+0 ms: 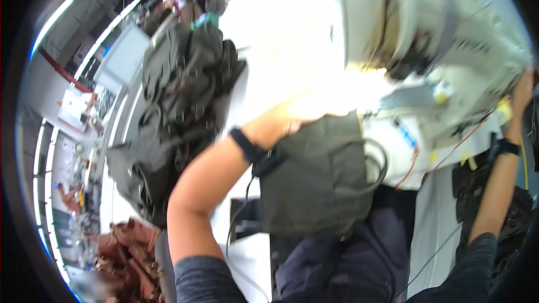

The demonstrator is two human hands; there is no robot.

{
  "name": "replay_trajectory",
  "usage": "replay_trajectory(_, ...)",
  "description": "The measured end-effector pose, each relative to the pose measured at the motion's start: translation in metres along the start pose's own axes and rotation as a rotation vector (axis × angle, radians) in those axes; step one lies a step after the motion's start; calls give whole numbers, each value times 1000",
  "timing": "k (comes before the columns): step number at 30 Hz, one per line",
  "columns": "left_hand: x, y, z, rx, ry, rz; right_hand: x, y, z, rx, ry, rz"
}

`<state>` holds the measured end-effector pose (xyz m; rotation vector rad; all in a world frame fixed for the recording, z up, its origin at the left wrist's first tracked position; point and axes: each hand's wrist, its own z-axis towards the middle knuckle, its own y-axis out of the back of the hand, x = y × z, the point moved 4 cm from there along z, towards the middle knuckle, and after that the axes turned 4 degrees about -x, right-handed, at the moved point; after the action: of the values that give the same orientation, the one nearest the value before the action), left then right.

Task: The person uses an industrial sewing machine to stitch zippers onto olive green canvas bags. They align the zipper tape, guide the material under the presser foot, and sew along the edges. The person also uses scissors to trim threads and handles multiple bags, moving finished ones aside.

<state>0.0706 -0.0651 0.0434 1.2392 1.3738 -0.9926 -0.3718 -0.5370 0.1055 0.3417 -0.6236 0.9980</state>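
Observation:
A dark olive-green bag (314, 185) with a loop handle (380, 171) hangs over the front edge of the white worktable, above my lap. My left hand (295, 113) lies at the bag's upper edge, close to the sewing machine's brightly lit working area. Glare washes out its fingers, so their grip does not show. Over the bag and table stands the large pale sewing machine (359, 17). Far to the right, my right hand (524, 90) reaches up to the machine's right end; its fingers are mostly hidden there. Both wrists wear black straps.
Several dark green bags (182, 78) are heaped on the table at left. Reddish-brown bags (132, 252) lie at lower left, and more dark material (494, 207) is at right. A red wire (457, 147) and a black cable (231, 221) cross nearby. People work in the background.

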Motion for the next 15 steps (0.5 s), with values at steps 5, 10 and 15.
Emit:
replay_trajectory(5, -4, 2, -2, 77, -49, 56, 16, 18, -10, 68, -192, 225)
replay_trajectory(10, 1, 6, -11, -84, 1, 141, 144, 107, -87, -141, 115, 274)
replay_trajectory(15, 4, 5, -8, -40, 129, 114, 276, 75, -274, 524, 429, 427)
